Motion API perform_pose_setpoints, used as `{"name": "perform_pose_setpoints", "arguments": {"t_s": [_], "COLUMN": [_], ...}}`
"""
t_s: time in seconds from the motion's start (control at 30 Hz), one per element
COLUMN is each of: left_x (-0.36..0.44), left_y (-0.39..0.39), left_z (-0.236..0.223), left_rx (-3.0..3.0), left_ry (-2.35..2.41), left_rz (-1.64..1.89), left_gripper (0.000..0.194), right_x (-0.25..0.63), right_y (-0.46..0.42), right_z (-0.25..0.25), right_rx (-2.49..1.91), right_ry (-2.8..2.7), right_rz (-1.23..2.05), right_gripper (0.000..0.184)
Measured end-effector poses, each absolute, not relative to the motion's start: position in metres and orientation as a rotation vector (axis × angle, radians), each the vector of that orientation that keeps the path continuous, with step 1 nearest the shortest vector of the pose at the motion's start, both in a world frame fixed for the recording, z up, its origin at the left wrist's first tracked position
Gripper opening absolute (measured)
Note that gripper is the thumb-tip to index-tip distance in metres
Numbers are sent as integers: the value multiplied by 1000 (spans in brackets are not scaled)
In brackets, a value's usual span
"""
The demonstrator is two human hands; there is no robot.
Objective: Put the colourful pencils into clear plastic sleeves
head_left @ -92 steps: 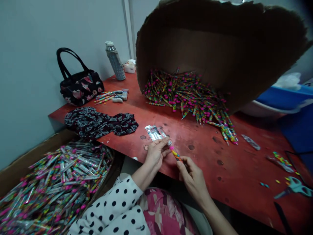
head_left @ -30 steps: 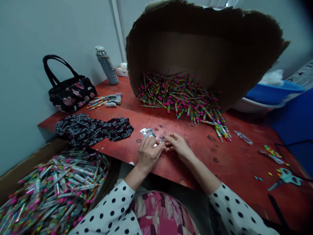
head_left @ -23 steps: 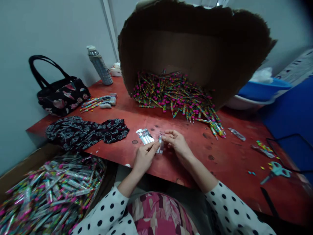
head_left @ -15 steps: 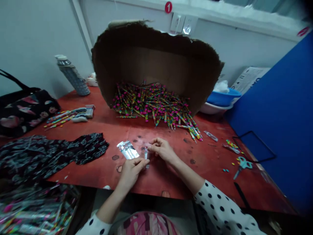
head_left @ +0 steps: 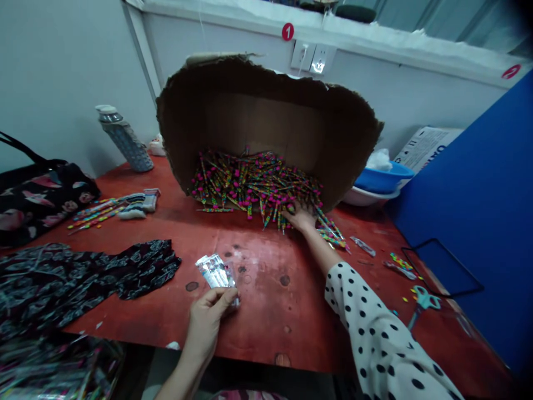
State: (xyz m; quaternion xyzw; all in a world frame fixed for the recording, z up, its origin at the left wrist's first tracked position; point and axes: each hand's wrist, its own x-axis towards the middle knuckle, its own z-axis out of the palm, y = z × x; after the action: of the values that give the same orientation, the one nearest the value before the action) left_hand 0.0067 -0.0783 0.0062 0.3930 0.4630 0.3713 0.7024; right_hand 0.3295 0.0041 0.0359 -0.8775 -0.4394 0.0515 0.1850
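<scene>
Holding packets point(head_left: 213, 271) and touching pencils point(head_left: 258, 189), hands point(head_left: 206, 325) point(head_left: 300, 219) well apart

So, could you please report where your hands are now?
Left hand gripping silver-and-clear plastic packets. Right hand in pink-tipped multicoloured pens, at brown cardboard box mouth. Nothing blocking.

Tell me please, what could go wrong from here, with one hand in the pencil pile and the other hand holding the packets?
The right hand is at the edge of the loose pink-tipped pencils, which spread out of the tipped cardboard box. Some might slide across the red table. The shiny packets sit loosely in the left hand and could slip.
</scene>
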Motion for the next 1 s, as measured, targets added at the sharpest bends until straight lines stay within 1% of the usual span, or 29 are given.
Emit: {"name": "perform_pose_setpoints", "arguments": {"t_s": [0.1, 0.17, 0.27, 0.37, 0.43, 0.57, 0.63, 0.7, 0.83, 1.0], "left_x": [9, 10, 11, 9, 8, 7, 7, 7, 6, 6], "left_y": [-79, -79, -77, -75, -74, -75, -76, -76, -77, -79], "left_z": [10, 15, 21, 23, 22, 23, 24, 24, 22, 22], "left_rx": [794, 721, 626, 576, 554, 526, 519, 519, 534, 547], "left_ry": [1014, 1006, 994, 972, 955, 940, 938, 930, 903, 898], "left_rz": [854, 870, 880, 889, 902, 923, 926, 932, 945, 944], "left_gripper": [23, 23, 24, 25, 26, 27, 27, 26, 24, 24], "right_x": [295, 275, 256, 257, 269, 294, 295, 287, 261, 246], "right_y": [-11, -30, -63, -89, -99, -105, -106, -109, -121, -132], "right_z": [26, 22, 22, 29, 36, 51, 57, 62, 70, 70], "right_rx": [-2443, -2406, -2285, -2111, -2052, -2079, -2056, -2000, -2007, -2188], "right_ry": [-1358, -1449, -1627, -1738, -1705, -1615, -1678, -1840, -2136, -2081], "right_rz": [146, 112, 145, 279, 287, 114, 122, 196, 329, 243], "right_gripper": [52, 49, 54, 58, 51, 33, 27, 23, 22, 27]}}
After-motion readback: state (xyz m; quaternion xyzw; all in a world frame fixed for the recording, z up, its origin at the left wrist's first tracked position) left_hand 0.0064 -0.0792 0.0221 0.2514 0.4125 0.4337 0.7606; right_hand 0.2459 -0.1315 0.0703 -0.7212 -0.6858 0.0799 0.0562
